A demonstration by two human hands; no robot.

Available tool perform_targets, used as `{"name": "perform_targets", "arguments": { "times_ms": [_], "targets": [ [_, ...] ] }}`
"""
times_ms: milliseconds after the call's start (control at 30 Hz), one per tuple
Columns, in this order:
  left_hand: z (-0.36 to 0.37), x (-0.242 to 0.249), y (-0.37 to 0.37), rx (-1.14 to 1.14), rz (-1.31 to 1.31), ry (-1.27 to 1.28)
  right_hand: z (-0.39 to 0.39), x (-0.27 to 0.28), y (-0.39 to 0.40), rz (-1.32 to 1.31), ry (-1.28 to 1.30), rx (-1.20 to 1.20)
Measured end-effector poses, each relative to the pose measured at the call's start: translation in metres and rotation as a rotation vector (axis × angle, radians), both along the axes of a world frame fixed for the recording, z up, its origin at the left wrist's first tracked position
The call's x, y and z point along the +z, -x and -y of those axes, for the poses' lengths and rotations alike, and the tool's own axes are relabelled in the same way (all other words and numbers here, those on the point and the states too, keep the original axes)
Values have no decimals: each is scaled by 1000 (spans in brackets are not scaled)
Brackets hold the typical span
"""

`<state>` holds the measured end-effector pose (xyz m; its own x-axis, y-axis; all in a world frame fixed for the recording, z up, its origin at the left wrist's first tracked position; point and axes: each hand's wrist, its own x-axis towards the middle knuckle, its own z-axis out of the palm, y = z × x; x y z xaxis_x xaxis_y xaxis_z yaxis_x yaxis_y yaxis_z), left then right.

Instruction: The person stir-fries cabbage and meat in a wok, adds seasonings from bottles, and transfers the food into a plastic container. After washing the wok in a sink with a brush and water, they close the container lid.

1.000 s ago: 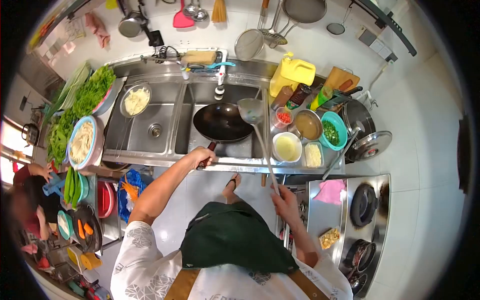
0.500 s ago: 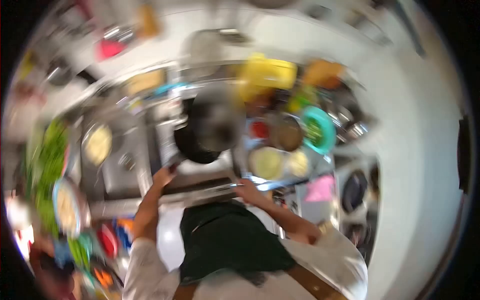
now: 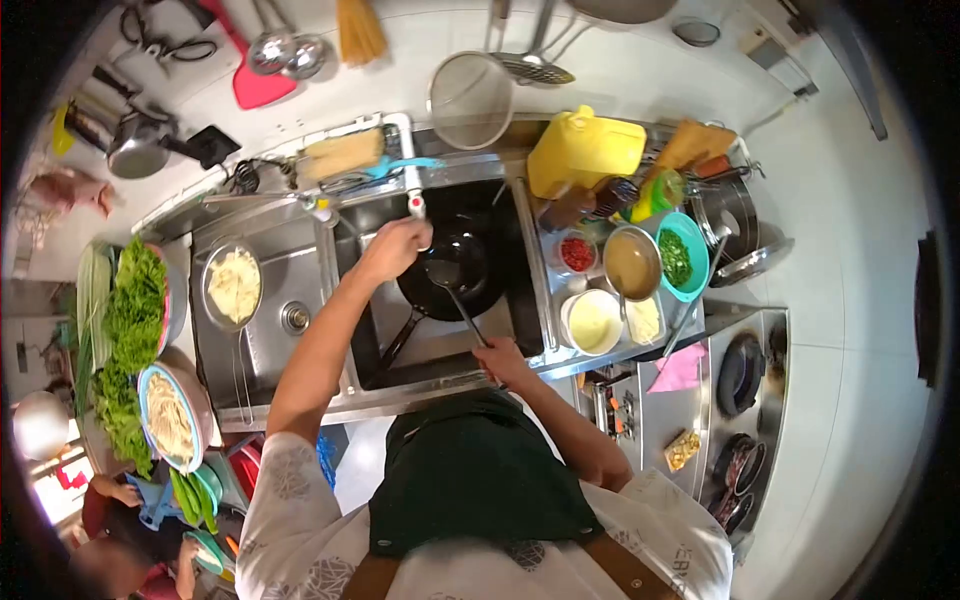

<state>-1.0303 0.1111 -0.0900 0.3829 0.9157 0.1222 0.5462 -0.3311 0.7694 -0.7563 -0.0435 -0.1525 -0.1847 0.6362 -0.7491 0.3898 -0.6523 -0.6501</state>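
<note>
A black wok [image 3: 480, 290] sits in the right basin of the steel sink, its handle pointing toward me. My left hand [image 3: 396, 250] reaches over the wok, fingers curled at the lower end of a white pipe tap [image 3: 411, 165] with a red dot; the exact grip is partly hidden. Low at the sink's front edge, my right hand [image 3: 507, 363] is closed round the handle of a ladle [image 3: 444, 270]. The ladle's bowl rests inside the wok.
The left basin [image 3: 260, 350] holds a strainer of pale food [image 3: 233, 286]. On the right counter stand a yellow jug [image 3: 585, 150], a teal bowl of chopped greens [image 3: 680, 258] and a white tub [image 3: 592, 322]. Lettuce [image 3: 135, 310] lies left; another person's hand [image 3: 120, 491] shows lower left.
My left hand has left the wok's handle and moved up to the tap. The wok is now down in the basin. My right hand still holds the ladle; the view has sharpened.
</note>
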Motion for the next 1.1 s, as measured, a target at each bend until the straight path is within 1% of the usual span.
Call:
{"name": "perform_targets", "arguments": {
  "times_ms": [33,67,100,200,300,333,367,400,433,467,500,533,567,600,633,667,700,733,767,800,867,933,967,1000,1033,1067,1100],
  "targets": [
    [-13,2,-9,-51,-41,-9,-1,-3,3,-38,25,-26],
    [-22,-12,-13,-51,-5,13,-1,-4,7,-73,51,-53],
    [-29,-27,-20,-74,70,-56,-5,-7,18,-94,40,-58],
    [-15,-4,-38,72,206,-66,-17,-19,42,-165,106,-84],
    [13,-14,-14,330,479,101,-23,-56,56,-210,101,-15],
    [30,-32,-3,483,398,97,-21,-67,62,-197,89,-49],
    [51,-64,9,630,316,91,-19,-78,69,-184,74,-86],
    [76,-104,21,747,148,198,-17,-83,73,-170,60,-127],
    [104,-155,30,782,-25,262,-17,-78,74,-182,94,-115],
    [137,-200,34,737,-132,426,-19,-67,75,-192,127,-103],
    [163,-268,43,622,-322,722,-19,-53,77,-198,162,-93],
    [188,-308,42,503,-361,713,-19,-38,75,-182,220,-123],
    [198,-304,31,545,-325,950,-18,-21,70,-165,278,-155],
    [208,-329,29,503,-278,1008,-20,-9,65,-149,334,-185],
    [220,-372,29,460,-232,1066,-21,-2,58,-156,399,-230],
    [228,-395,27,414,-188,1123,-21,4,48,-164,466,-277],
    [228,-386,23,383,-188,1115,-22,9,37,-175,532,-326],
    [222,-358,23,354,-192,1102,-27,-3,21,-230,596,-383],
    [214,-323,24,330,-198,1086,-36,-33,1,-289,658,-437],
    [212,-284,24,338,-130,1131,-45,-55,-13,-353,720,-491],
    [207,-205,23,353,-3,1216,-80,-70,-15,-419,675,-733],
    [194,-155,25,363,-175,1269,-125,-85,-8,-435,663,-631],
    [194,-144,24,369,-257,1299,-141,-85,-2,-403,606,-485],
    [199,-158,25,394,-321,1206,-155,-80,5,-373,543,-339],
    [206,-186,28,413,-386,1109,-160,-71,15,-268,418,-142],
    [212,-201,28,425,-447,1014,-159,-58,25,-156,293,48],
    [214,-198,26,434,-459,1009,-156,-44,29,-40,166,239]
  ]
}}
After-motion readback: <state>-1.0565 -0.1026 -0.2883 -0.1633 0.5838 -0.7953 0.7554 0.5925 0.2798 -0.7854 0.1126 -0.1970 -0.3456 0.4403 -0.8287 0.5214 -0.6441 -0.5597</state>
